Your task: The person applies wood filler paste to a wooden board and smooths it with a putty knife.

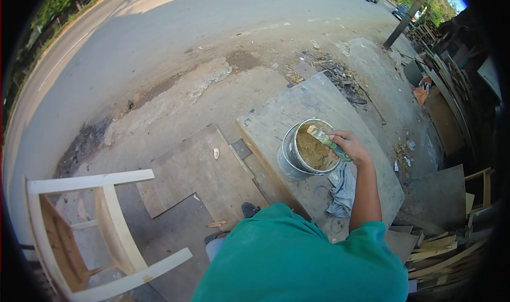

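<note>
Now loading: right hand (348, 144) grips a brush (325, 139) dipped into the paste bucket (297, 156) on the board (319, 105); left hand out of view; next likely needs a lift toward the chair (90, 233).

The person's right arm stretches forward, bare from the edge of the short teal fabric sleeve (366, 238), elbow straight, the right hand (348, 144) curled closed with knuckles up at wrist's end; the left hand stays out of sight.
</note>
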A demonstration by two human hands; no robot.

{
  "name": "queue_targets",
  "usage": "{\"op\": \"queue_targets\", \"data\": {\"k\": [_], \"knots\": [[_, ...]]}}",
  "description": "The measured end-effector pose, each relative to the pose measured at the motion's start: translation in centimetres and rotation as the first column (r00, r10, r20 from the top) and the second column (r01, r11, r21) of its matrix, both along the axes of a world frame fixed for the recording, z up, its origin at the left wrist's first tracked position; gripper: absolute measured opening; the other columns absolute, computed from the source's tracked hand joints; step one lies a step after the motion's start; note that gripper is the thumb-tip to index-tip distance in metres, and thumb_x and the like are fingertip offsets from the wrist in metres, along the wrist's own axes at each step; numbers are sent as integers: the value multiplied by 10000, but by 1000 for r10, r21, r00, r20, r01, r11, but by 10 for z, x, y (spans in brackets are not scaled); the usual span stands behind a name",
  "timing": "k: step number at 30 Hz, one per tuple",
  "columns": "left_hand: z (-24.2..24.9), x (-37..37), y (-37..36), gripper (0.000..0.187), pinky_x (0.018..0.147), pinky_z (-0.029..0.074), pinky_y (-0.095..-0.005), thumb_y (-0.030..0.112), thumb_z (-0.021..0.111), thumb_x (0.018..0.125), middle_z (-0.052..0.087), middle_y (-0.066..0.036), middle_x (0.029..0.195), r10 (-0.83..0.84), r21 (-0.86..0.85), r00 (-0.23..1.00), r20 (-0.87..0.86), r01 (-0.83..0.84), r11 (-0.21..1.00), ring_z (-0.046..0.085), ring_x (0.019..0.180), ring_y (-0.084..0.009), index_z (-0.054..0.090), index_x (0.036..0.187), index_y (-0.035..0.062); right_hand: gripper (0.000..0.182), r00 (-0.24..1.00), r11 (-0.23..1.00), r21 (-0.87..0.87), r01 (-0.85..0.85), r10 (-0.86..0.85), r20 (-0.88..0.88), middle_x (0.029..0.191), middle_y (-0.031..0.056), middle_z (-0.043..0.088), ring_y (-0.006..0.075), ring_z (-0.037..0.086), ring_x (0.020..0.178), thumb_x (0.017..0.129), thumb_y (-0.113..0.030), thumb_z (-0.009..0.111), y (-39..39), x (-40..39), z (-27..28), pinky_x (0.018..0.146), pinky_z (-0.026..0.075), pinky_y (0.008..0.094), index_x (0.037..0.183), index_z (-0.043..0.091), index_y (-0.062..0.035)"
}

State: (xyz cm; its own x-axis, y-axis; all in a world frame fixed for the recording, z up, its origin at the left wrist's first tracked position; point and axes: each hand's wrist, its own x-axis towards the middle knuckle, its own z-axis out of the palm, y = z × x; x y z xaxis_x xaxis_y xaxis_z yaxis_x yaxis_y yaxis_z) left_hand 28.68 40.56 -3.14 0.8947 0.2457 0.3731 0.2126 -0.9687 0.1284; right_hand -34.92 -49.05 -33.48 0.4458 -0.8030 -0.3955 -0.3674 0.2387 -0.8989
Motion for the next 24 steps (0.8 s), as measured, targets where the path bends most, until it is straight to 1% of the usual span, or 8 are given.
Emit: {"op": "queue_targets", "data": {"k": [3, 4, 5, 7, 9, 14, 19, 24], "knots": [[-11, 15, 17, 809, 804, 564, -458, 706, 546, 915, 750, -233, 944, -156, 98, 987, 38, 151, 984, 736, 874, -352, 717, 1150, -49, 326, 975, 998, 14, -57, 53, 217, 893, 102, 689, 144, 630, 652, 1011, -164, 548, 21, 20, 35, 596, 523, 280, 1276, 602, 17], [0, -9, -15, 844, 780, 543, -479, 743, 552, 884, 743, -238, 877, -95, 37, 995, -37, 97, 995, 733, 861, -342, 737, 1004, -72, 355, 945, 997, 12, -70, 62, 322, 918, 105, 679, 146, 628, 699, 1012, -165, 533, 28, 33, 39, 638, 516, 268, 1306, 570, 29], [-3, -4, -6, 842, 763, 528, -482, 741, 536, 890, 727, -247, 842, -11, 263, 997, 71, -8, 965, 722, 834, -367, 730, 926, -78, 395, 915, 988, -39, -150, 154, 374, 928, 107, 666, 137, 616, 728, 1000, -211, 545, 39, 54, 49, 670, 504, 254, 1299, 559, 46], [1, -23, -36, 765, 819, 518, -490, 723, 529, 887, 713, -259, 926, -39, 265, 995, 91, 14, 964, 689, 942, -426, 741, 982, -6, 438, 868, 962, -23, -272, 255, 426, 937, 112, 660, 143, 604, 739, 971, -267, 569, 64, 101, 55, 688, 492, 248, 1265, 566, 57], [4, -29, -51, 620, 917, 518, -486, 649, 526, 894, 720, -214, 1068, 86, 319, 995, 57, -100, 942, 670, 1067, -404, 757, 1075, 102, 435, 804, 888, 7, -459, 412, 429, 945, 126, 669, 158, 607, 748, 950, -240, 572, 93, 157, 48, 703, 496, 267, 1269, 578, 56], [14, -29, -55, 564, 955, 509, -473, 608, 534, 892, 725, -187, 1129, 138, 301, 990, 19, -137, 944, 670, 1107, -372, 765, 1059, 121, 370, 507, 558, 21, -829, 736, 448, 982, 118, 693, 156, 623, 816, 931, -160, 577, 214, 281, 39, 748, 501, 287, 1238, 635, 38], [15, -9, -25, 757, 923, 522, -440, 764, 510, 848, 741, -198, 1045, 70, 252, 998, 6, -69, 965, 698, 1043, -346, 770, 1051, 83, 389, 90, 165, -416, -894, 977, 194, 985, 56, 699, 170, 640, 806, 907, -140, 677, 345, 376, 3, 720, 516, 318, 1294, 651, -105], [2, -12, -19, 873, 895, 541, -427, 833, 473, 832, 748, -207, 972, 57, 211, 997, 47, -66, 975, 732, 960, -320, 778, 1032, 39, 403, 22, -127, -773, -621, 984, -179, 967, 63, 668, 266, 659, 785, 886, -215, 722, 450, 423, -20, 653, 532, 362, 1285, 673, -207]]}}
